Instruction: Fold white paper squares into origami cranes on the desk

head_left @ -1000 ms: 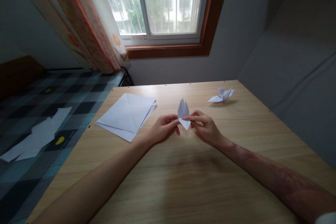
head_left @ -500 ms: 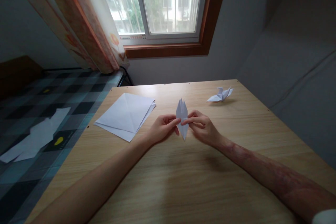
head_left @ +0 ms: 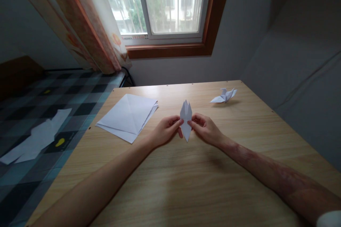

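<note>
Landmark: wooden table point(head_left: 186, 184), pale grain, bare where your forearms cross it.

Folded paper piece point(head_left: 185, 118): white, narrow, diamond-shaped, with two points up and one point down. It stands upright above the middle of the table, between your two hands. Whether its lower tip touches the tabletop cannot be told.

Left hand point(head_left: 165, 131): yours, above the middle of the table. Thumb and forefinger are closed on the left edge of the folded paper piece at its waist, and the other fingers are curled under.

Right hand point(head_left: 206, 129): yours, above the middle of the table, facing the left hand. Its fingertips are pinched on the right edge of the same piece, close to the left hand's fingertips.

Forearms: both come in from the near edge of the table, low over its surface.

Paper sheets point(head_left: 128, 115): a loose white stack showing crease lines, flat on the far left part of the table and well apart from your hands.

Paper bird point(head_left: 223, 95): small, white, folded, resting on the far right part of the table with its shadow beside it.

Window point(head_left: 162, 3): white frame in a brown wooden surround, on the wall beyond the far edge of the table.

Curtain point(head_left: 87, 25): orange-patterned, hanging beyond the far left corner of the table.

Checked cover point(head_left: 80, 95): a dark and teal plaid surface, left of the table and lower than its top.

White scraps point(head_left: 34, 138): irregular paper pieces lying on the checked cover, well to the left of the table.
</note>
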`<state>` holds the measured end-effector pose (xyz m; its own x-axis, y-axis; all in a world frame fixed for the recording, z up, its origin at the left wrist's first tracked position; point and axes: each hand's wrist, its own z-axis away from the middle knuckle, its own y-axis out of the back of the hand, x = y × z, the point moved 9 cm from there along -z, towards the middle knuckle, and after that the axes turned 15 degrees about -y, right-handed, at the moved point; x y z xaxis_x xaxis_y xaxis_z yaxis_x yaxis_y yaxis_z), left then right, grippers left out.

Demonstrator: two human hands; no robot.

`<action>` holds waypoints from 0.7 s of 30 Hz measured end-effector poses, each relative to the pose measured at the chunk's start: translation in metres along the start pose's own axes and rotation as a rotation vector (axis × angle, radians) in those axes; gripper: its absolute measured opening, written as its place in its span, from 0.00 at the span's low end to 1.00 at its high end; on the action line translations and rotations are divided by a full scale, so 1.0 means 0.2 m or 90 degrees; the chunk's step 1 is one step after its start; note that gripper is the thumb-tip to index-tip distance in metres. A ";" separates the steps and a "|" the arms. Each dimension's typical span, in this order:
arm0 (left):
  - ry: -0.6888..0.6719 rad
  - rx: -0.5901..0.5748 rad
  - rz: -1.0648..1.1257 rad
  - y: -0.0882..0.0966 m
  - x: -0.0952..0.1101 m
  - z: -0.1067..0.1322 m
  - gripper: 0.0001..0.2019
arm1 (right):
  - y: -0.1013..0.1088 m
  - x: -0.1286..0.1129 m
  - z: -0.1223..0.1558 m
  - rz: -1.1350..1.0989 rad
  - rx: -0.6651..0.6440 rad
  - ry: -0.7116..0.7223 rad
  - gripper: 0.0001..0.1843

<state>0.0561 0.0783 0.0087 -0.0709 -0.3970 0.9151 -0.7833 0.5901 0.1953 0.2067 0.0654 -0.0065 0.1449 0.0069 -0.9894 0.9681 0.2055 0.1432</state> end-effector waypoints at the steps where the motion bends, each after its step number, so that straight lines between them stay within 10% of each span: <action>1: 0.000 -0.003 -0.006 0.00 0.00 0.00 0.22 | 0.00 0.01 0.00 -0.013 -0.002 -0.004 0.19; 16: -0.036 -0.026 -0.076 0.00 0.01 0.00 0.20 | 0.03 -0.01 -0.01 0.013 0.034 0.027 0.16; 21: -0.038 0.096 -0.164 0.06 0.04 0.01 0.15 | 0.08 0.01 -0.01 0.010 0.105 0.032 0.16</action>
<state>0.0444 0.0816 0.0179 0.1087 -0.5634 0.8190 -0.8629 0.3555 0.3591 0.2221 0.0710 -0.0063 0.1543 0.0595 -0.9862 0.9867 0.0418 0.1569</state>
